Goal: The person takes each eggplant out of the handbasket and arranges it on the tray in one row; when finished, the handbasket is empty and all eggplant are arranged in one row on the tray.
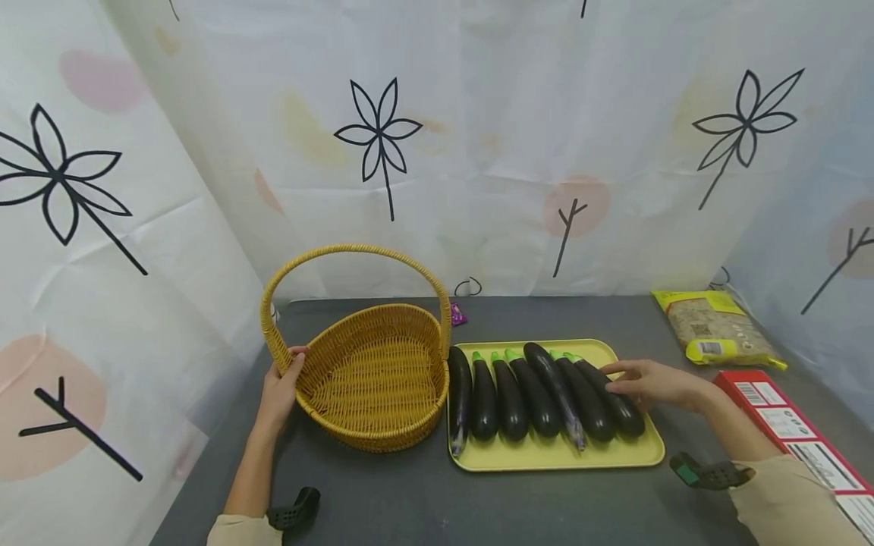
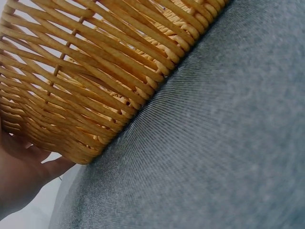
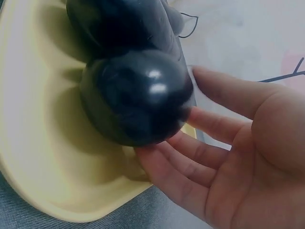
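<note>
A yellow-brown wicker basket (image 1: 362,435) with a tall arched handle stands on the table, nothing inside it. At its left side my left hand (image 1: 280,390) grips the wall by the foot of the handle. In the left wrist view, the fingers and thumb of this hand (image 2: 21,174) lie against the weave. Several dark eggplants lie side by side on a pale yellow tray (image 1: 553,458). My right hand (image 1: 649,385) holds the rightmost eggplant (image 1: 624,418). The right wrist view has its thumb and fingers around that eggplant (image 3: 136,102), which still lies over the tray.
A yellow and clear bag (image 1: 717,326) of grainy stuff lies at the back right. Nearer, a red and white box (image 1: 795,432) sits along the right edge. A small purple packet (image 1: 457,314) is behind the basket. Patterned white curtain (image 1: 478,152) encloses the grey table (image 1: 423,500).
</note>
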Available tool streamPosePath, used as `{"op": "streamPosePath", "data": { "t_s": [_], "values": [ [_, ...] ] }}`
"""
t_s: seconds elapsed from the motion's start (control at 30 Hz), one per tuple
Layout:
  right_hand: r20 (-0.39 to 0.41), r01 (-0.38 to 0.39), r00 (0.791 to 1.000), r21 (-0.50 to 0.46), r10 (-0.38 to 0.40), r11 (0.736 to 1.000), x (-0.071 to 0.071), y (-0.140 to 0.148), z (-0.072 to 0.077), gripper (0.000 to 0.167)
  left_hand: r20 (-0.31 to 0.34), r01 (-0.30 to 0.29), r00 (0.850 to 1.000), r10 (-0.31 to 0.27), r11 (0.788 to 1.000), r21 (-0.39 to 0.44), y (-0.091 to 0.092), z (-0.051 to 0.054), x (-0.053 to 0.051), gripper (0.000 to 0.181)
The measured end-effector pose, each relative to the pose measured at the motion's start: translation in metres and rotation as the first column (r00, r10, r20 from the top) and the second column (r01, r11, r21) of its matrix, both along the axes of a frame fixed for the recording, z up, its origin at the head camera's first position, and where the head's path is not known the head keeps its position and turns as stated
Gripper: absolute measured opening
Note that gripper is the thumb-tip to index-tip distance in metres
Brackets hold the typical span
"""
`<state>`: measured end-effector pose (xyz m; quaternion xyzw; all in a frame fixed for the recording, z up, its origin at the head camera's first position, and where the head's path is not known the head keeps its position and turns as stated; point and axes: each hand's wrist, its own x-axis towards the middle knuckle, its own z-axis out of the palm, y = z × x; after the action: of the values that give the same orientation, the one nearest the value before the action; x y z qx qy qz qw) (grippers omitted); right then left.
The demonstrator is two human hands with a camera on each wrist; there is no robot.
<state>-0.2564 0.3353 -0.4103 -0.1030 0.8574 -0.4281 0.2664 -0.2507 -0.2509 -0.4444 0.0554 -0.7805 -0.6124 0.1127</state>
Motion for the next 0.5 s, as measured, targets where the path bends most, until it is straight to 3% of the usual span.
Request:
{"op": "streamPosePath", "data": {
  "t_s": [0.27,0.4,0.5],
  "values": [
    [-0.013,0.016,1.0,-0.034,-0.016,0.999,-0.002,0.005,-0.001,0.054,-0.002,0.011,1.0,-0.011,1.0,-0.001,-0.003,0.0,0.0,0.047],
    [-0.019,0.011,1.0,-0.06,-0.012,0.998,-0.003,0.008,-0.001,0.056,-0.001,0.038,0.999,-0.038,0.999,-0.039,-0.007,0.001,0.001,0.047],
    [0.019,0.019,1.0,-0.113,-0.017,0.993,-0.006,0.012,-0.005,0.058,-0.003,0.072,0.997,-0.072,0.993,-0.094,-0.011,0.001,0.001,0.046]
  ]
}}
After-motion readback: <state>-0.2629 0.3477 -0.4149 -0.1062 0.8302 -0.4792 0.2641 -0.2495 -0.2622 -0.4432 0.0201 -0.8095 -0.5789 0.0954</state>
